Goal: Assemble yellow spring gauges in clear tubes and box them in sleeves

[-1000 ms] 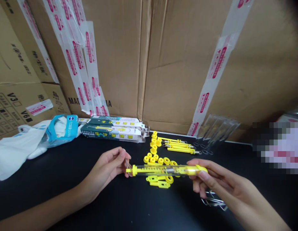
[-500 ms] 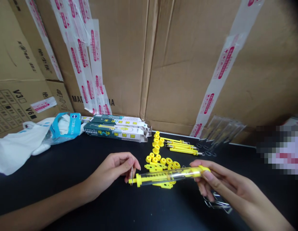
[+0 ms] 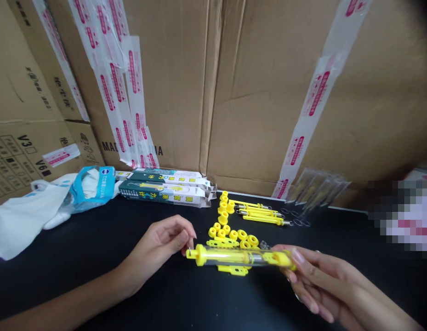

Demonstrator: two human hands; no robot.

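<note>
A clear tube with yellow end caps (image 3: 234, 255), a spring scale, lies level above the black table. My right hand (image 3: 313, 278) grips its right yellow end between thumb and fingers. My left hand (image 3: 165, 246) is at the tube's left cap, fingertips pinched together on a thin metal hook at that end. Just behind the tube lie several small yellow rings and flat yellow pieces (image 3: 234, 235).
Further back are finished yellow scales (image 3: 258, 212), clear tubes (image 3: 316, 193), long printed boxes (image 3: 165, 186), and a white and blue plastic bag (image 3: 51, 202) at the left. Taped cardboard cartons (image 3: 254, 92) wall off the back of the black table (image 3: 96, 239).
The tube has sunk slightly and levelled out. My right hand has dropped lower and now covers the metal wires that lay beneath it. My left hand stays pinched at the left cap.
</note>
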